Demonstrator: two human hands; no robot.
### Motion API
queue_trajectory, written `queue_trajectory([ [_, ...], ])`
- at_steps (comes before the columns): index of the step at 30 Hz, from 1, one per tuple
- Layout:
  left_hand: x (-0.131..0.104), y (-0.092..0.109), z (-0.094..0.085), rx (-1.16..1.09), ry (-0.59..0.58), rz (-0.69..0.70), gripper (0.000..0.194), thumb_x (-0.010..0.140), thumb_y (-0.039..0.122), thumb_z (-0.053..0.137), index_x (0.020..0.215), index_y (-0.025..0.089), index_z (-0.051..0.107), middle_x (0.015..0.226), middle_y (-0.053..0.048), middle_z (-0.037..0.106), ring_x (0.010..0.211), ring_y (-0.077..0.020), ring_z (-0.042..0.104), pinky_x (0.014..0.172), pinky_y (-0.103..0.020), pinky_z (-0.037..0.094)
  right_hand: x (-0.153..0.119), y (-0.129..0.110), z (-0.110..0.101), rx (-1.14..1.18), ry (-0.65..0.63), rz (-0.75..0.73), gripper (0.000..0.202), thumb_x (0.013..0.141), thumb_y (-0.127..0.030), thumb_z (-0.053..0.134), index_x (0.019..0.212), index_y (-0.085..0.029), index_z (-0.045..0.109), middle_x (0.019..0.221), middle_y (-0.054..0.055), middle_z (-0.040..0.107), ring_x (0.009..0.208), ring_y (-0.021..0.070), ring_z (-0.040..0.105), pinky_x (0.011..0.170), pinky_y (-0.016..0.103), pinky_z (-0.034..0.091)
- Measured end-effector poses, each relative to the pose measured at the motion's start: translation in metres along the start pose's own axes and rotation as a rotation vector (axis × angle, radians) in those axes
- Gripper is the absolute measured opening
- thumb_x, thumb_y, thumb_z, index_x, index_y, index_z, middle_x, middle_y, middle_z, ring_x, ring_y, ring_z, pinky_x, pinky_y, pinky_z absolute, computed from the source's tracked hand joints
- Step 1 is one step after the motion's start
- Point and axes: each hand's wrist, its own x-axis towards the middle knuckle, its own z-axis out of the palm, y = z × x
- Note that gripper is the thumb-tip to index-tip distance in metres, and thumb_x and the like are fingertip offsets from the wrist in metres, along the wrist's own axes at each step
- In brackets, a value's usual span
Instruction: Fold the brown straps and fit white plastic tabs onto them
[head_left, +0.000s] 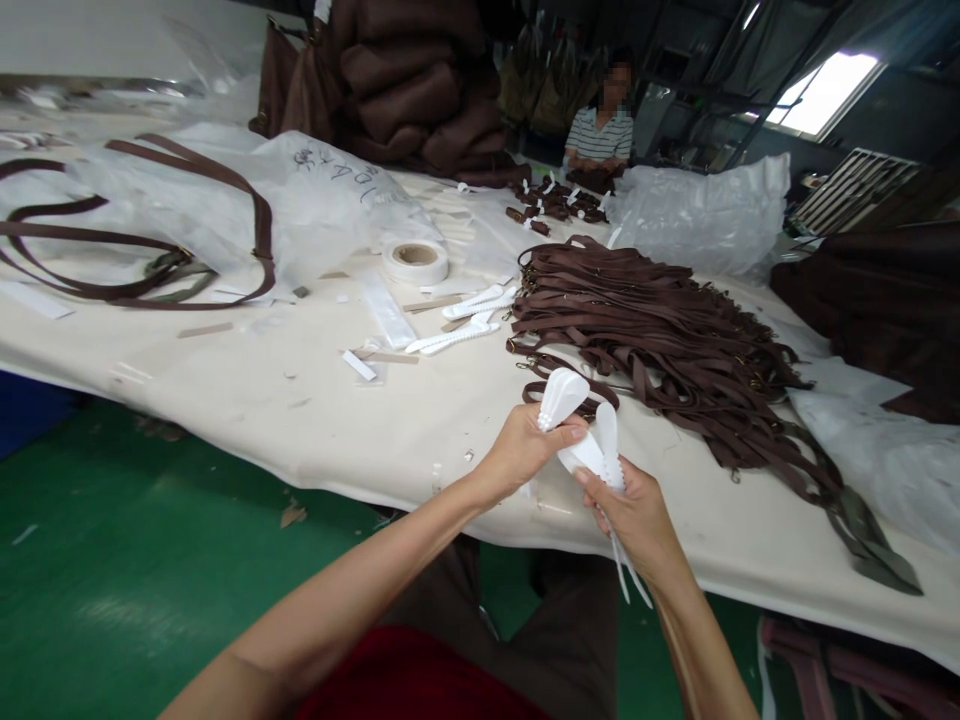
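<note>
My left hand (523, 452) is closed around a small stack of white notched strips (564, 397) with rounded, paddle-like ends. Close beside it, my right hand (630, 505) grips more white notched strips (609, 440), and their thin tails hang below the fingers. The two hands almost touch at the table's front edge. Just beyond them lies a large bundle of brown straps (637, 310) with small metal clips. More white notched strips (457, 335) rest on the table to the left of that bundle.
The cream-covered table (300, 400) holds a white tape roll (415, 262), looped brown straps (262, 230) and clear plastic bags (697, 210). Brown bags (420, 80) are piled at the back. Across the table is a person in a striped shirt (598, 137). Brown material (885, 310) lies at right.
</note>
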Motion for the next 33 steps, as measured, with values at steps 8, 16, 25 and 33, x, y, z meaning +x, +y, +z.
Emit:
queue_trajectory([
  [8,0.014,0.002,-0.009,0.115,-0.017,0.027,0.035,0.074,0.046,0.074,0.068,0.013,0.063,0.066,-0.001,0.059,0.063,-0.014,0.051,0.059,-0.022,0.041,-0.006,0.003,-0.006,0.129,-0.096,0.064,0.041,0.073,-0.053,0.078,0.082,-0.018,0.059,0.063,-0.003,0.059,0.042,0.0068,0.043,0.039,0.021,0.029],
  [16,0.022,-0.001,-0.013,0.184,0.053,0.054,0.043,0.073,0.052,0.074,0.063,0.015,0.054,0.062,0.0,0.05,0.061,-0.0117,0.043,0.054,-0.022,0.034,-0.001,0.013,0.006,0.397,-0.113,0.071,0.041,0.074,-0.049,0.08,0.081,-0.017,0.056,0.059,-0.007,0.051,0.036,0.0004,0.029,0.036,0.018,0.018],
  [25,0.003,-0.014,-0.021,0.022,0.021,-0.129,0.057,0.073,0.07,0.069,0.072,0.013,0.059,0.052,0.005,0.042,0.043,-0.0049,0.024,0.043,-0.022,0.015,0.01,0.011,0.03,0.499,0.103,0.014,0.049,0.064,-0.053,0.084,0.073,-0.019,0.051,0.054,-0.008,0.048,0.033,0.0009,0.028,0.033,0.017,0.017],
  [33,-0.012,-0.015,-0.006,-0.05,0.029,-0.094,0.044,0.074,0.049,0.077,0.062,0.014,0.053,0.049,0.006,0.037,0.047,-0.0051,0.024,0.045,-0.021,0.018,0.003,0.011,0.027,0.52,0.003,0.032,0.042,0.066,-0.046,0.086,0.082,-0.016,0.061,0.06,-0.003,0.059,0.041,0.0043,0.042,0.037,0.017,0.03],
])
